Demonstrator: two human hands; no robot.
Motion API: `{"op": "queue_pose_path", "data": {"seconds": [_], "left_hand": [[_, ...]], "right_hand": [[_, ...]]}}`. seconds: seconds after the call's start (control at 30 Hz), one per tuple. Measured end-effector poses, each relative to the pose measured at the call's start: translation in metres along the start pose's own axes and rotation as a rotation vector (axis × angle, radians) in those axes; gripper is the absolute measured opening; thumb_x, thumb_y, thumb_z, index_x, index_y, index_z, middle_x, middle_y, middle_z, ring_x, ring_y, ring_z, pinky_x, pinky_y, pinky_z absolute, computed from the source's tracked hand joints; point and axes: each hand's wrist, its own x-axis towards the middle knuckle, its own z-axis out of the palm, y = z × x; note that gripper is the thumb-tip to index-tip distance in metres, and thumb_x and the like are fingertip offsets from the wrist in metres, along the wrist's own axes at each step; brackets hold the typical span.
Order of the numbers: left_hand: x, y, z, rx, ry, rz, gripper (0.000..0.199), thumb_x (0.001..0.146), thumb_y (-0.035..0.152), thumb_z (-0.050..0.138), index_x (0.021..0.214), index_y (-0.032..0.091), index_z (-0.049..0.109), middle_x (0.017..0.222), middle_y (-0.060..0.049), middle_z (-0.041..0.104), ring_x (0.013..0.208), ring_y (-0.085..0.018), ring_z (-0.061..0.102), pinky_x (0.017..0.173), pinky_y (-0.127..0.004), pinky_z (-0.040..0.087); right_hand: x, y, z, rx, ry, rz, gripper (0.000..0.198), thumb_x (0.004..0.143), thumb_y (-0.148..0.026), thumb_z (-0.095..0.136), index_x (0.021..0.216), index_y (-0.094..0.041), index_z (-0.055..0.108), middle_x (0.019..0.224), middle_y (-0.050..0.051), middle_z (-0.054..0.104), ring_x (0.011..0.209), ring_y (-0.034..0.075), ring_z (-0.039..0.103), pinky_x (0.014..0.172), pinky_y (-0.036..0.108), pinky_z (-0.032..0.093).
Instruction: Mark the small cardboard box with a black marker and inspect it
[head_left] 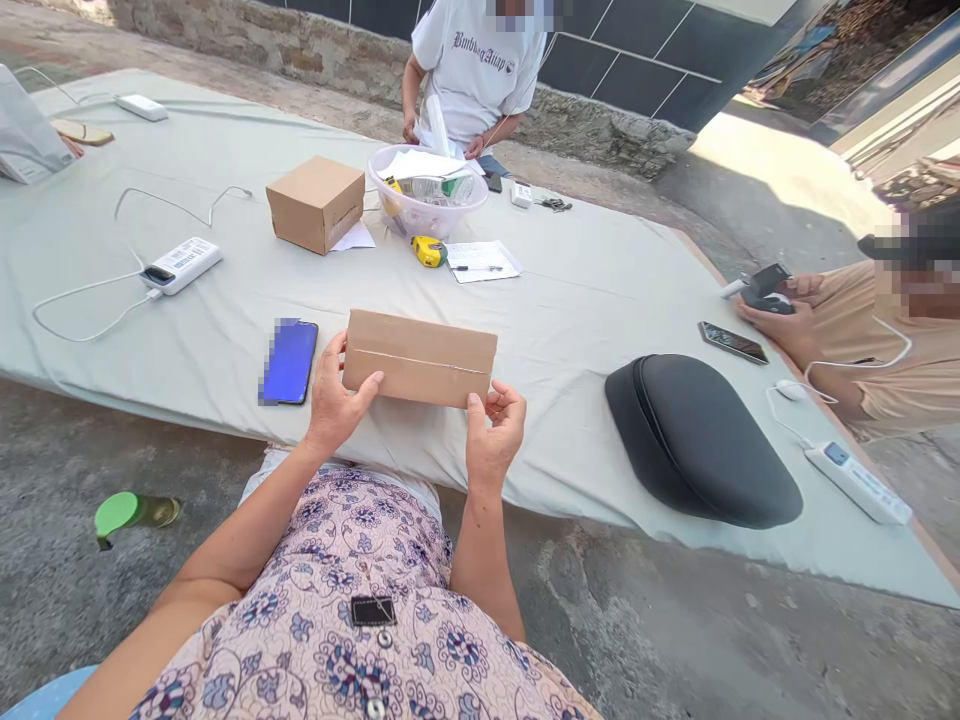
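Left hand (334, 395) half-curled, thumb pressed on the front of the flat cardboard box (420, 357), fingers behind its left end. Right hand (493, 428) loosely curled, thumb at the lower right corner, fingers cupped underneath. Box held above the near edge of the pale cloth (570, 300), long side level; matte brown card, thin seam running lengthwise. Phone (289, 360) at 9 o'clock of it, glossy blue. Black padded case (697, 435) at 3 o'clock. Cube-shaped carton (316, 202) at 11 o'clock, translucent plastic bowl (426, 190) at 12.
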Motion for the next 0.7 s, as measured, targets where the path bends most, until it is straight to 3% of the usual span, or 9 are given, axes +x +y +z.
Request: {"op": "queue_pose_path", "data": {"seconds": [0.17,0.27,0.43,0.7], "left_hand": [[-0.009,0.002,0.011,0.179,0.026,0.151,0.107,0.079,0.060,0.077,0.160,0.021,0.018,0.161,-0.022,0.040,0.150,-0.036,0.041,0.122,-0.053,0.039],[-0.011,0.005,0.015,0.294,0.030,0.199,0.116,0.070,0.074,0.076,0.159,0.019,0.027,0.159,-0.026,0.040,0.149,-0.040,0.041,0.118,-0.054,0.043],[-0.010,0.006,0.015,0.344,0.018,0.169,0.114,0.063,0.082,0.073,0.153,0.019,0.042,0.158,-0.027,0.041,0.149,-0.044,0.040,0.114,-0.055,0.046],[-0.001,-0.002,0.005,0.225,0.038,0.152,0.114,0.066,0.079,0.073,0.156,0.023,0.032,0.156,-0.021,0.048,0.147,-0.038,0.046,0.118,-0.051,0.045]], "right_hand": [[-0.008,-0.009,0.013,-0.238,-0.008,-0.157,0.095,0.073,-0.064,0.077,0.149,-0.023,0.038,0.128,0.016,0.059,0.117,0.030,0.056,0.103,0.050,0.048],[-0.013,-0.013,0.020,-0.357,0.010,-0.239,0.109,0.069,-0.074,0.076,0.155,-0.023,0.032,0.139,0.021,0.054,0.128,0.038,0.049,0.111,0.060,0.039],[-0.016,-0.011,0.022,-0.337,0.023,-0.269,0.104,0.071,-0.075,0.074,0.154,-0.026,0.034,0.140,0.020,0.054,0.127,0.037,0.051,0.111,0.061,0.039],[-0.006,0.001,0.010,-0.044,-0.048,-0.113,0.085,0.078,-0.062,0.075,0.148,-0.023,0.045,0.126,0.014,0.065,0.105,0.023,0.063,0.091,0.039,0.055]]}}
